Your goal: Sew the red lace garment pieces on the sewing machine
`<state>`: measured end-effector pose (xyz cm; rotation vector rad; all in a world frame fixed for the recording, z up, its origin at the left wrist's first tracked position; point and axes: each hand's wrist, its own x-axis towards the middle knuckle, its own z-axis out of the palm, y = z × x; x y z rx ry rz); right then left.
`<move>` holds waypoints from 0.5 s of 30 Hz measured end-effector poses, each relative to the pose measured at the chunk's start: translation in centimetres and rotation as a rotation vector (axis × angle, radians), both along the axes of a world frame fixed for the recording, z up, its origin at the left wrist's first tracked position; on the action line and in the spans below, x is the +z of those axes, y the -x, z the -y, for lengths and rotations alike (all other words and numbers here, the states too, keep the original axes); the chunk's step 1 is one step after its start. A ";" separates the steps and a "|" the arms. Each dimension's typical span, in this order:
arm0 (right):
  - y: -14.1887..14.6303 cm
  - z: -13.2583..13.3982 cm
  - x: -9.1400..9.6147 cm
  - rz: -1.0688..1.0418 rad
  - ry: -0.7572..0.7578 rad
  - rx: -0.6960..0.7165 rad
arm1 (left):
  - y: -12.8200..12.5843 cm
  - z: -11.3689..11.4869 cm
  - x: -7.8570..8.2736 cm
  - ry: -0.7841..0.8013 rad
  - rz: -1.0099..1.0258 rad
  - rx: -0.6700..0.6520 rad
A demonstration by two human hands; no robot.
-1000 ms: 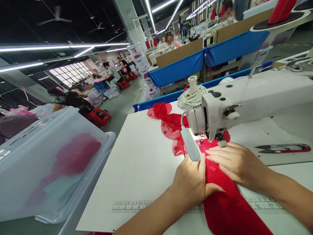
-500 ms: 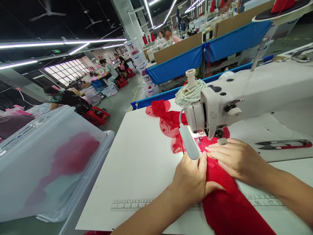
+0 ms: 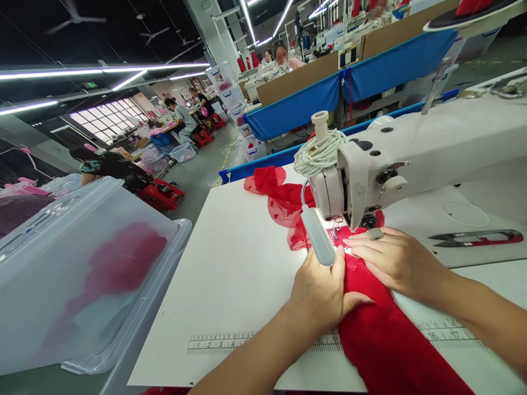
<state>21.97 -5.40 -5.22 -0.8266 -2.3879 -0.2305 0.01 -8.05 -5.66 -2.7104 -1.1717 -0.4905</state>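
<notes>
Left hand (image 3: 319, 288) is spread, thumb out wide, resting on the red cloth (image 3: 382, 323) rather than gripping it, though the little lamp (image 3: 319, 236) hides some fingers. Right hand (image 3: 395, 263) lies flat beside it, fingers nearly straight, pressing the cloth. Presser foot (image 3: 334, 235) is just ahead of both hands' fingertips, so imo steer with light, even pressure, don't tug, and mind those fingertips.
</notes>
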 end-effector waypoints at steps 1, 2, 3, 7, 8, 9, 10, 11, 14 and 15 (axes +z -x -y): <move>0.0 0.0 0.0 -0.005 0.004 0.004 | 0.0 0.0 0.0 -0.007 0.000 -0.007; 0.0 0.0 -0.1 -0.010 0.007 0.008 | 0.0 -0.1 0.1 -0.019 -0.002 -0.015; 0.0 -0.1 -0.1 -0.013 0.009 0.011 | 0.0 -0.1 0.1 -0.034 -0.006 -0.020; 0.0 -0.2 -0.3 -0.009 0.017 0.018 | -0.2 0.0 0.6 -0.124 -0.027 -0.027; 0.0 -0.2 -0.3 -0.008 0.019 0.021 | -0.2 0.0 0.6 -0.137 -0.032 -0.026; 0.0 -0.1 -0.4 -0.014 0.022 0.016 | -0.2 0.0 0.7 -0.140 -0.041 -0.027; 0.1 -0.1 -0.6 -0.024 0.028 0.001 | -0.2 0.0 0.7 -0.137 -0.053 -0.029; 0.1 0.0 -0.7 -0.031 0.038 -0.016 | -0.2 0.0 0.7 -0.126 -0.069 -0.031; 0.3 0.2 -1.2 -0.044 0.070 -0.066 | -0.1 0.0 0.5 -0.101 -0.104 -0.034; 0.3 0.2 -1.4 -0.048 0.082 -0.088 | -0.1 0.0 0.5 -0.105 -0.107 -0.036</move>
